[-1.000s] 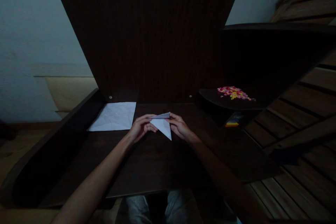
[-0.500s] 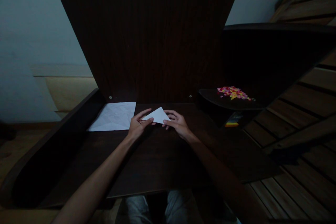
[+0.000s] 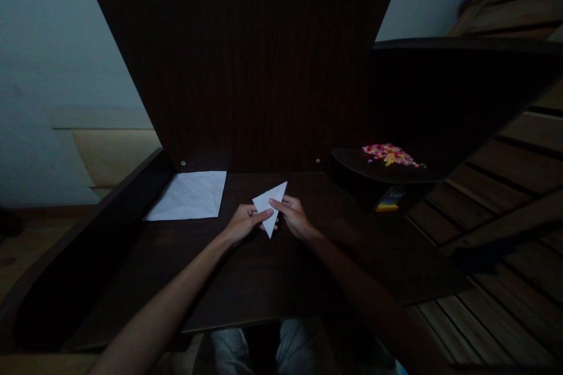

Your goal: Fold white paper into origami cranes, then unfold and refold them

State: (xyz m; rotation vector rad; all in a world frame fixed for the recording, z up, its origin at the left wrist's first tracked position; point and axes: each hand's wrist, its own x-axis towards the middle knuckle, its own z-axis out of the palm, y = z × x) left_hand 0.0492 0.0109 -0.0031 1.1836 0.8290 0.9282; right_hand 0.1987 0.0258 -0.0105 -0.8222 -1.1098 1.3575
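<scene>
A folded white paper triangle (image 3: 277, 192) is held between my two hands above the dark desk, one point toward the upper right and another toward me. My left hand (image 3: 245, 223) grips its left side, thumb lying on the paper's face and fingers behind. On the other side, my right hand (image 3: 296, 216) pinches it with the thumb pressed on the front. The fingertips behind the paper are partly hidden. Left of my hands, a larger creased white sheet (image 3: 189, 195) lies flat on the desk (image 3: 264, 287).
At the right, a small dark corner shelf (image 3: 352, 163) carries a heap of small pink, red and yellow pieces (image 3: 391, 154). Under it sits a small item with rainbow stripes (image 3: 389, 200). A tall dark panel (image 3: 246, 70) rises behind the desk, and a raised side board (image 3: 88, 246) borders its left.
The folded triangle has turned in my hands; its upper point now leans right and another points down toward me. Both thumbs have shifted onto its face.
</scene>
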